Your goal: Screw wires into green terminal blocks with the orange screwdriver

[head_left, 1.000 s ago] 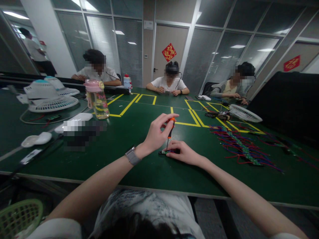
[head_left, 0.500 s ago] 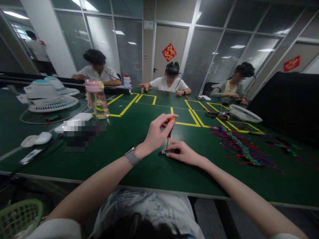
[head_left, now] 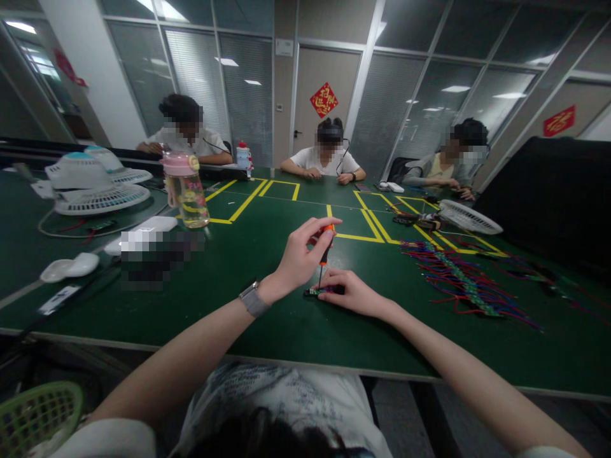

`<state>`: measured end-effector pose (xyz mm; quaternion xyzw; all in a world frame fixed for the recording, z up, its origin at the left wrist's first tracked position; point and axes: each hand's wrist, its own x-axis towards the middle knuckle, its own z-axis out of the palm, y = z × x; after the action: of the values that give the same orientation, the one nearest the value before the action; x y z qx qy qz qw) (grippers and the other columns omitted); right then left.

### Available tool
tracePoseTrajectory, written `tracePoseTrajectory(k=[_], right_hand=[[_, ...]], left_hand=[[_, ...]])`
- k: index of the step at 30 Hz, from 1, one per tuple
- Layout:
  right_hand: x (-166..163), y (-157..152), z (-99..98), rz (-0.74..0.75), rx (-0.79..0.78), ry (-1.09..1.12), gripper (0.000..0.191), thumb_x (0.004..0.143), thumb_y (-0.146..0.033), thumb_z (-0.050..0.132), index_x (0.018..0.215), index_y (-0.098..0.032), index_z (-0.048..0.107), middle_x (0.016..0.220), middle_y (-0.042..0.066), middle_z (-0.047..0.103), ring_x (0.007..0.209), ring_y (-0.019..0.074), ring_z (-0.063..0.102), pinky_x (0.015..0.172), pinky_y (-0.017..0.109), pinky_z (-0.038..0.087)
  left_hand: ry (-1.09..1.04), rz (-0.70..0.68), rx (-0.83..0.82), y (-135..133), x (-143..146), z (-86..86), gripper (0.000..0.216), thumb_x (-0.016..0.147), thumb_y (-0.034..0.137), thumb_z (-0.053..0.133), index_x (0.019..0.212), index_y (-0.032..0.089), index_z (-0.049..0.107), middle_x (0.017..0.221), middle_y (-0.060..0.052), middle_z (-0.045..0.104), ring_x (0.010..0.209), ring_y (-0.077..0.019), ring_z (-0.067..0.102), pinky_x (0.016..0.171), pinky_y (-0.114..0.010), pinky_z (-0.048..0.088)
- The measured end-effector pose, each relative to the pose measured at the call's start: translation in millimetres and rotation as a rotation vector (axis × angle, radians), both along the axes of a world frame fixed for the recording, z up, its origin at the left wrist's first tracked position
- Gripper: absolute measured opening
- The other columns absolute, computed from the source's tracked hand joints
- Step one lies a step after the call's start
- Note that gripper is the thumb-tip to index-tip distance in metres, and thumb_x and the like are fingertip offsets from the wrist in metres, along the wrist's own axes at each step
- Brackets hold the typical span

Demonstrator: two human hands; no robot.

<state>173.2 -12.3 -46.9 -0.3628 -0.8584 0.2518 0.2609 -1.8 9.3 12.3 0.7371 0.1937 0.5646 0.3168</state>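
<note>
At far left on the green tabletop (head_left: 248, 337) lie white fans (head_left: 98, 191), then a pink-lidded bottle (head_left: 188, 198). Near the middle, the left hand (head_left: 305, 251) has its grip pinched around an orange-and-black screwdriver (head_left: 324, 256), held nearly upright. Its shaft reaches down to a small circuit board (head_left: 312, 293) on the tabletop; whether the tip touches is too small to tell. Just beside, the right hand (head_left: 353, 292) rests low, thumb and fingers pressed on the board's end. Driver work on this one appears under way, not finished. Further right, many wired boards (head_left: 465, 280) lie in a row; whether they are done or waiting, I cannot tell.
</note>
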Motion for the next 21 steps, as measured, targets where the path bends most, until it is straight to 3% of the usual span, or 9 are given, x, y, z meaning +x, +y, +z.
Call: tracePoseTrajectory(k=[21], right_hand=[[0.4,0.8,-0.8,-0.007,-0.007,0.002,0.021,0.089,-0.030,0.065,0.104,-0.019,0.074,0.092,0.006,0.065,0.080,0.0171,0.062,0.077,0.032,0.051]], left_hand=[[0.068,-0.017,0.051,0.3,0.5,-1.4,0.029,0.095,0.028,0.050,0.121,0.021,0.062,0.098,-0.005,0.063,0.074,-0.0107,0.062,0.064,-0.021,0.054]])
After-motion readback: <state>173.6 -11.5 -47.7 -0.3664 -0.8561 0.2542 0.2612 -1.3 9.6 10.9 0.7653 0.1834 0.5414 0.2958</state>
